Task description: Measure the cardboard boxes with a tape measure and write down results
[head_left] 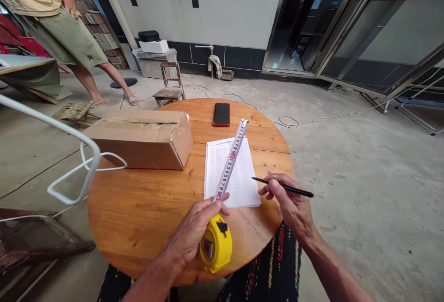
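Note:
My left hand [199,223] is closed on a yellow tape measure [217,244], its fingers pinching the blade near the case. The pulled-out silver blade [231,161] runs diagonally up and to the right over white printed paper [248,191], its far end passing the paper's top edge. Between the thumb and fingers of my right hand [287,198] is a slim black pen [291,188], held nearly level. Its tip points left, at the right side of the paper. Rows of small print cover the sheet, too small to read.
On the round wooden table [138,218] are a cardboard box [138,140] at the left and a red-edged phone [221,114] at the back. A white bent tube [69,131] juts in from the left. A small chair [169,84] and a standing person [62,33] are beyond.

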`<state>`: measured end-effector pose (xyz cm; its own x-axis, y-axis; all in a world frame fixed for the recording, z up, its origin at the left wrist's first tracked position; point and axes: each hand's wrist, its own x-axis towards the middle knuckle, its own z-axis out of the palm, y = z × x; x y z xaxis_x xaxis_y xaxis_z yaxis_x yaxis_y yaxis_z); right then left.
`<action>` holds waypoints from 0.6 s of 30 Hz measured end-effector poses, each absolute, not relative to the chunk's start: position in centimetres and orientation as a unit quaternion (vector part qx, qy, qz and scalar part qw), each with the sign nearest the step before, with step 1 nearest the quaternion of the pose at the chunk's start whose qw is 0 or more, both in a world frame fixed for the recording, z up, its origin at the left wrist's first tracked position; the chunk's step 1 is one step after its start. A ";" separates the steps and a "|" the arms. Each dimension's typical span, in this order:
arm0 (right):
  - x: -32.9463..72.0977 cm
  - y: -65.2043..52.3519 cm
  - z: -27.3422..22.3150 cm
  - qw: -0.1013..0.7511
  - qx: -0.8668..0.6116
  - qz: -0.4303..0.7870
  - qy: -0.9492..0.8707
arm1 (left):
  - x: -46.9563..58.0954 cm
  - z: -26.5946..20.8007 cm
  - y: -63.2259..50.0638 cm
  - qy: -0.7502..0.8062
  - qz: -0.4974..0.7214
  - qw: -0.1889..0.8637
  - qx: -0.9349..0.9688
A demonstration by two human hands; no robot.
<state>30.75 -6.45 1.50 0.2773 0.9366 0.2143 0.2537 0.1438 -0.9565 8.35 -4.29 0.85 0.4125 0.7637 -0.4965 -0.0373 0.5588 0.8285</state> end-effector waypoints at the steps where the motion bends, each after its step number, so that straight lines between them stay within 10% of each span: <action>1: 30.6 -6.2 1.1 0.549 -0.578 0.302 -0.522 | 8.1 0.8 -4.2 0.476 0.269 0.741 0.391; 18: 28.9 -7.9 -1.1 0.487 -0.609 0.318 -0.539 | 10.2 1.3 -5.0 0.463 0.260 0.769 0.357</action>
